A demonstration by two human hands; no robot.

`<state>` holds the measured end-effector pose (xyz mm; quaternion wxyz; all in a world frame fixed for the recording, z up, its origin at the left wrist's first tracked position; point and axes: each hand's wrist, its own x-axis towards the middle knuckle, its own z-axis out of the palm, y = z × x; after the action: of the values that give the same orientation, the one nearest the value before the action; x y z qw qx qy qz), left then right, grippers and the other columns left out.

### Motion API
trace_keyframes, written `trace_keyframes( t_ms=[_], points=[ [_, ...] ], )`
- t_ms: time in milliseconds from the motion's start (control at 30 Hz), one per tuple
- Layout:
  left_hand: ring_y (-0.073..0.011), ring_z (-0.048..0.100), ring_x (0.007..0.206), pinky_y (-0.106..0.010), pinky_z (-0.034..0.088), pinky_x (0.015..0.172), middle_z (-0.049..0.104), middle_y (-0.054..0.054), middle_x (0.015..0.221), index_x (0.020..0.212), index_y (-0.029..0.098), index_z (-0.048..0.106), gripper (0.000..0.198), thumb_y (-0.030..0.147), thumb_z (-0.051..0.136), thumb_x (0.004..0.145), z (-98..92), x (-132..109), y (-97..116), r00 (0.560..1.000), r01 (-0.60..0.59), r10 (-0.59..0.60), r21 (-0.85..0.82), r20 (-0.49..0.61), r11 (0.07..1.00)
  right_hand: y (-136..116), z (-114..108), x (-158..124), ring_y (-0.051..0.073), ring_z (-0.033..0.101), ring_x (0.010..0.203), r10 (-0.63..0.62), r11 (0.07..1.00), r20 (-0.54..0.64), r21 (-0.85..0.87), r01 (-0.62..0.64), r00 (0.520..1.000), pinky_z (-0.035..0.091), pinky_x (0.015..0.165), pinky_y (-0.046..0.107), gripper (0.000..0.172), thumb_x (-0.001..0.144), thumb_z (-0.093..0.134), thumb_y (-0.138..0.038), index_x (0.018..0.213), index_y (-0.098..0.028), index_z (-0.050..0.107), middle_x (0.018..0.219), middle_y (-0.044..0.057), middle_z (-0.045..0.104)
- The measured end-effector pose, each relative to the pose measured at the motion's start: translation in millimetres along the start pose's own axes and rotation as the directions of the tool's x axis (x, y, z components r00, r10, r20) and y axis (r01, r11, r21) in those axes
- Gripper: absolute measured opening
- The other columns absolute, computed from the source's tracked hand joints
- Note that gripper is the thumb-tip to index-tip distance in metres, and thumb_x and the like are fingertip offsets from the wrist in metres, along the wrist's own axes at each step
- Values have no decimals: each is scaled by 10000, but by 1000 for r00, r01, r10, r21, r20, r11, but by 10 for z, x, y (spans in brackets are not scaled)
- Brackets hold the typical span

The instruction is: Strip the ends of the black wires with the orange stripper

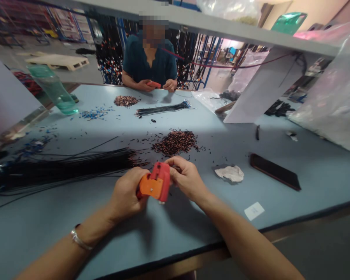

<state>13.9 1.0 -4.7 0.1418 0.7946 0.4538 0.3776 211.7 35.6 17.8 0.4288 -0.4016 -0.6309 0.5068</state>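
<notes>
My left hand (127,192) is closed around an orange and red hand tool (155,184), held just above the blue table (169,229). My right hand (184,175) is pinched against the tool's right side; what its fingers hold is hidden. A long bundle of black wires (61,169) lies to the left of my hands. Just beyond my hands sits a heap of copper-coloured wire scraps (175,141).
Across the table a person in a dark shirt (149,64) holds a red tool. Also on the table are a second wire bundle (162,109), a smaller scrap pile (126,100), blue bits (93,113), a green bottle (55,90), a crumpled tissue (230,173), a dark phone (275,171) and a white card (254,210).
</notes>
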Motion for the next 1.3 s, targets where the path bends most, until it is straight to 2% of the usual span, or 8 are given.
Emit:
trace_keyframes(
  t_ms=[100,233,567,833,1133,1300],
  points=[
    [-258,556,762,-376,438,692,613,-98,829,978,172,576,266,157,531,716,28,17,-1,985,-168,173,245,-1,955,43,28,6,70,522,587,46,987,65,148,-55,997,445,535,171,79,773,590,-184,843,-174,626,737,-25,595],
    [-265,555,730,-378,434,650,615,-117,809,954,145,578,245,151,522,716,29,33,32,974,-217,227,361,16,907,71,19,6,81,529,660,-48,989,139,143,28,989,441,590,178,95,735,606,-153,823,-178,631,757,-28,592],
    [-253,553,723,-367,434,661,616,-101,807,964,156,582,247,165,528,724,28,27,30,978,-191,209,384,-6,903,86,-31,17,96,533,702,-161,987,192,21,160,968,451,652,207,96,764,564,-111,797,-182,620,768,-19,588],
    [-263,541,708,-373,415,648,618,-120,796,944,122,597,223,162,541,731,20,31,38,975,-199,221,369,-18,908,86,-82,34,107,535,706,-239,965,246,-47,257,940,450,668,228,74,822,591,-150,769,-166,640,761,-2,588],
    [-260,547,713,-366,425,657,622,-115,797,951,133,595,234,175,538,728,4,30,31,974,-211,226,369,2,905,82,-101,63,111,556,712,-250,959,275,-58,276,928,464,678,234,75,829,602,-165,773,-172,651,771,4,603],
    [-256,544,679,-366,431,642,624,-107,754,894,142,590,180,155,520,729,-7,45,42,971,-220,239,392,0,893,85,-78,56,112,548,696,-261,958,290,-41,284,921,452,671,234,100,836,591,-187,749,-170,637,750,8,594]
  ],
)
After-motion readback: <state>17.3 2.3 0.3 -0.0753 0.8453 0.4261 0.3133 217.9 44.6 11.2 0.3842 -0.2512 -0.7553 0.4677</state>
